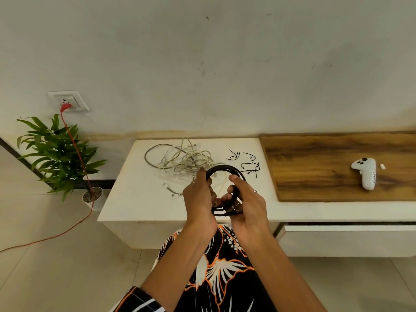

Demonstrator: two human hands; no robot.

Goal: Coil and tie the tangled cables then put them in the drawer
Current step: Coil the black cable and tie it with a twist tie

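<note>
A black cable (222,168) wound into a round coil hangs between both hands above the front of the white cabinet top (135,199). My left hand (198,199) grips the coil's left side. My right hand (248,201) grips its lower right side, fingers curled round the strands. Behind the coil lies a tangled heap of pale cables (184,162), with loose white plug ends (171,191) nearer the front. Several black ties (246,164) lie scattered to the right of the heap. A white drawer (346,235) sits slightly open under the wooden top.
A wooden board (315,167) covers the cabinet's right part and carries a white controller (365,174). On the floor at left stands a potted plant (58,154). An orange cord (76,154) runs from a wall socket (68,101) down across the floor.
</note>
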